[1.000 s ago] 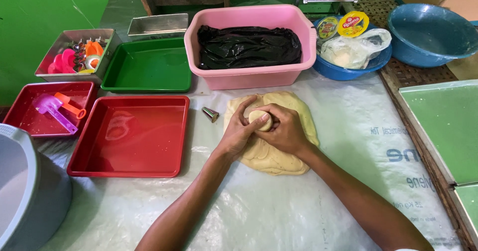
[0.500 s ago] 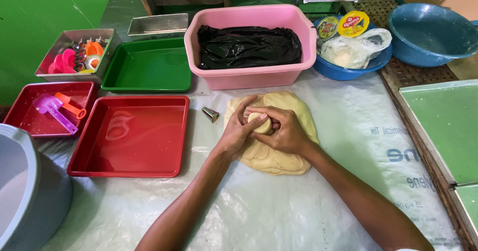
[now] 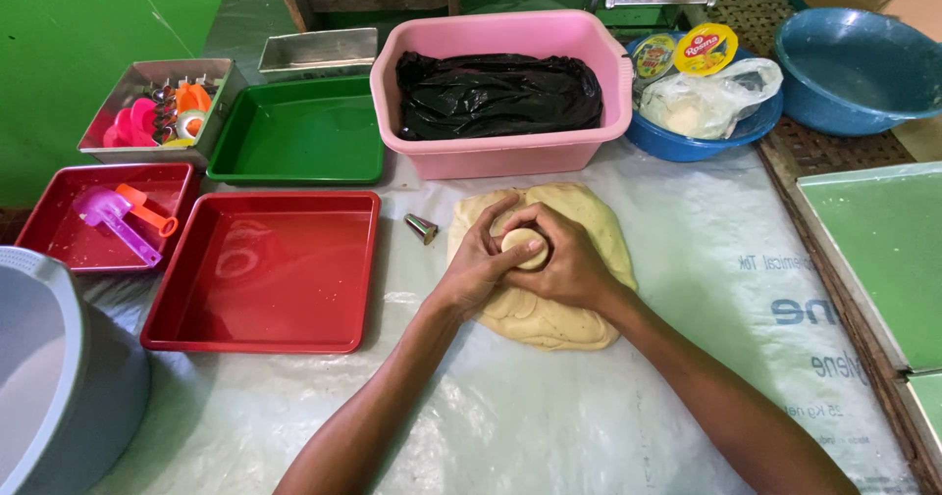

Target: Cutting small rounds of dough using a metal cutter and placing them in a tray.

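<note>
Head view: left hand point(image 3: 478, 264) and right hand point(image 3: 567, 262) cupped together around small dough ball point(image 3: 523, 245), atop flat dough slab point(image 3: 545, 264) mid-table on plastic sheet point(image 3: 608, 416). Best shaped with even pressure from both palms, ball kept centred. Metal nozzle point(image 3: 421, 227) just left of slab; red tray point(image 3: 265, 269) beyond it; pink tub point(image 3: 505, 88) close behind. Open room toward near edge and right side of sheet.

Single head cam, looking steeply down and fwd over plastic-covered table point(image 3: 608, 416); hands close at centre, tubs and trays along far edge.
</note>
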